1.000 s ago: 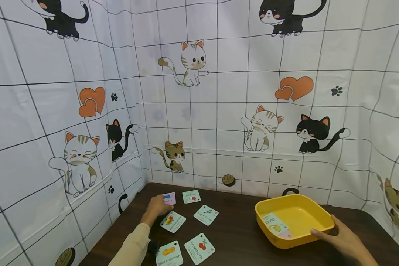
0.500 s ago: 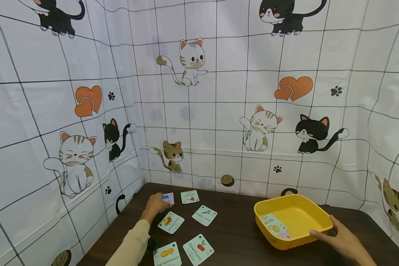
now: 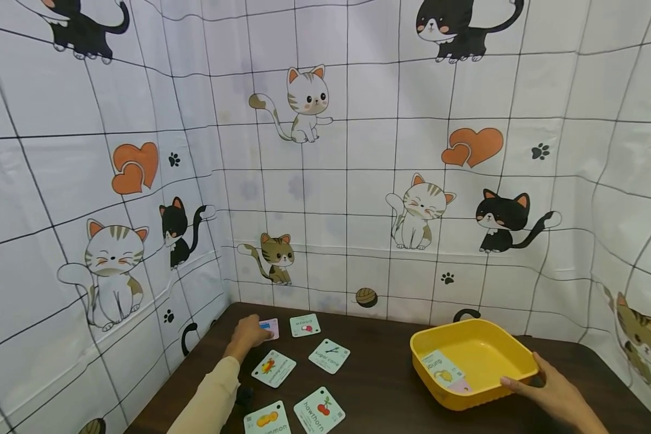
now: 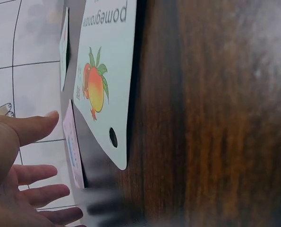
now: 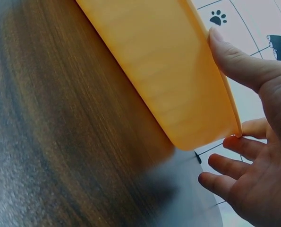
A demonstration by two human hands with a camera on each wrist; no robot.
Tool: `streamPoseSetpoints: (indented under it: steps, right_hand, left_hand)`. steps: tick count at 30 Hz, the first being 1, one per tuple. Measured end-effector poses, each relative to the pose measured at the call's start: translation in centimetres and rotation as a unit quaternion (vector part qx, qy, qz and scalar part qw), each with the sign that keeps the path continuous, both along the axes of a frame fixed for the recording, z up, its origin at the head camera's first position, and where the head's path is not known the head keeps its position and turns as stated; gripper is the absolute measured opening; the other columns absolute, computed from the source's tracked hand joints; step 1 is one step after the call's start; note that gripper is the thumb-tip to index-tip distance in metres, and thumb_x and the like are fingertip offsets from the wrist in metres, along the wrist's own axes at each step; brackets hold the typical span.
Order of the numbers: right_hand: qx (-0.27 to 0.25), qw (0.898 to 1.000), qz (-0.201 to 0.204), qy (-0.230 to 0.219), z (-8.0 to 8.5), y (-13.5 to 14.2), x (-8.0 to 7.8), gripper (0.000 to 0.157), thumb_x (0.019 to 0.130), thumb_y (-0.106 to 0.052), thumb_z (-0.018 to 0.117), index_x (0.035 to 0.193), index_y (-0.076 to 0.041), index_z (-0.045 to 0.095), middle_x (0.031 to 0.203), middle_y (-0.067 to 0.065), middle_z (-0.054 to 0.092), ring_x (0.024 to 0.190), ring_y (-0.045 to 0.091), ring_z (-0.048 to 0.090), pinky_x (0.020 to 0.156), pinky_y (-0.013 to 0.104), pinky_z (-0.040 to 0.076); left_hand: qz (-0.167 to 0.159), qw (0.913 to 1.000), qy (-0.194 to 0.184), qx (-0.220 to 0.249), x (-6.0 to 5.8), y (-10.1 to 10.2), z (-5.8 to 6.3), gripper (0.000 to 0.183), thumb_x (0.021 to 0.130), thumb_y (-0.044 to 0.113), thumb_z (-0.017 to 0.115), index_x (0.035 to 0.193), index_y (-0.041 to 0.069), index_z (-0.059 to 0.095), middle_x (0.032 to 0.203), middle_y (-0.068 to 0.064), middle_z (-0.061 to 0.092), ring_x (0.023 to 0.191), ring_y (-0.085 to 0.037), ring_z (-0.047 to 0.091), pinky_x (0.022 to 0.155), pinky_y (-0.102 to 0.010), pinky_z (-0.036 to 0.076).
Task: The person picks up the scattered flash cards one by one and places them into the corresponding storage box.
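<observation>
At the table's far left, my left hand (image 3: 249, 333) is by a purple card (image 3: 270, 329) and partly covers it in the head view. In the left wrist view its fingers are spread and slightly bent, with nothing between thumb and fingers; the purple card (image 4: 73, 149) lies just beyond. The pomegranate card (image 4: 102, 80) is close to this hand. On the right, my right hand (image 3: 554, 389) grips the near right corner of a yellow plastic basket (image 3: 466, 402), thumb on the rim. A card with a yellow fruit (image 3: 442, 367) and a pink-edged card (image 3: 460, 386) lie inside it.
More picture cards lie on the dark wooden table (image 3: 380, 374): papaya (image 3: 305, 325), sugar cane (image 3: 330, 356), hawthorn (image 3: 319, 411) and a partly cut-off persimmon card (image 3: 267, 420). A cat-patterned curtain (image 3: 325, 181) rises behind the table and along both sides.
The head view has turned slightly to the right, so everything appears shifted left. My left hand stays by the purple card, and my right hand keeps hold of the basket.
</observation>
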State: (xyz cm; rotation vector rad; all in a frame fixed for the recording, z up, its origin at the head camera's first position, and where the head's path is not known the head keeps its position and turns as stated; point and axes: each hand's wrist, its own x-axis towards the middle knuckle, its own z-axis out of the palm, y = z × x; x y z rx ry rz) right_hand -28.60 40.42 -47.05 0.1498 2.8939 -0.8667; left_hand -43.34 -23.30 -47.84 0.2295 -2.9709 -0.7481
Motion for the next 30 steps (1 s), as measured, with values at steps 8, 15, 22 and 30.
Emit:
streamPoseSetpoints:
  steps: [8,15,22,30]
  right_hand:
    - [0.001,1.0,-0.01,0.003,-0.7,-0.3,-0.1,0.123,0.099,-0.071,0.059,0.155,0.027,0.009,0.153,0.056,0.027,0.13,0.073,0.045,0.093,0.078,0.049]
    - [-0.005,1.0,-0.014,0.01,-0.6,-0.1,0.0,0.12,0.099,-0.07,0.06,0.157,0.024,0.014,0.153,0.054,0.031,0.128,0.071,0.048,0.093,0.076,0.05]
    - [0.009,1.0,-0.01,0.01,-0.2,-0.1,-0.1,0.12,0.099,-0.07,0.06,0.156,0.025,0.014,0.153,0.055,0.027,0.128,0.072,0.048,0.092,0.075,0.051]
    - [0.018,1.0,-0.006,0.003,0.1,-0.2,-0.1,0.122,0.099,-0.071,0.058,0.156,0.026,0.011,0.154,0.056,0.023,0.13,0.074,0.045,0.093,0.075,0.051]
  left_hand:
    - [0.004,1.0,-0.007,0.0,-0.2,0.0,-0.2,0.061,0.092,0.027,0.083,0.131,-0.013,0.06,0.12,-0.031,0.067,0.108,-0.046,0.063,0.1,-0.067,0.05]
    - [0.016,0.9998,-0.006,0.009,-0.5,0.0,0.0,0.064,0.089,0.028,0.083,0.131,-0.014,0.059,0.13,-0.035,0.059,0.125,-0.059,0.051,0.108,-0.075,0.04]
    - [0.009,0.9996,-0.022,0.016,-1.1,-0.3,-0.3,0.063,0.09,0.03,0.082,0.13,-0.014,0.06,0.13,-0.036,0.059,0.126,-0.061,0.05,0.109,-0.078,0.038]
    - [0.003,0.9992,-0.04,-0.003,-1.6,-0.3,-0.6,0.061,0.092,0.03,0.082,0.131,-0.012,0.062,0.133,-0.036,0.058,0.126,-0.06,0.048,0.11,-0.078,0.036]
